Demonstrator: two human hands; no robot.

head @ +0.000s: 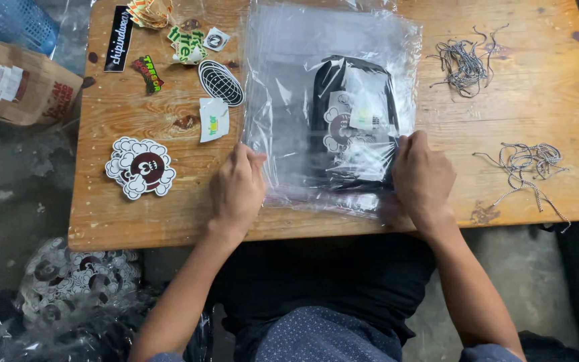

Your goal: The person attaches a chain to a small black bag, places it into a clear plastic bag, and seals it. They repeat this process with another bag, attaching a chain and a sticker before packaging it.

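Both hands, left hand (pixel 237 191) and right hand (pixel 423 175), fingers clenched on the clear plastic bag (pixel 283 100) holding a folded black garment (pixel 353 121) on the wooden desk (pixel 537 121).

A clear plastic bag (pixel 333 100) lies flat at the bench centre, enclosing a folded black item bearing a white, cloud-shaped sticker (pixel 338 127) and a small white label (pixel 368 117). Left of the bag, stickers lie loose on the bench: a black strip (pixel 118 38), a red-and-green cut-out (pixel 147 72), green-and-white pieces (pixel 185 43), a black-and-white striped oval (pixel 221 83), a white rectangle (pixel 214 119), and a cloud-shaped stack with a dark red centre (pixel 140 166). A brown cardboard box (pixel 18 84) with a white label sits on the floor, left.
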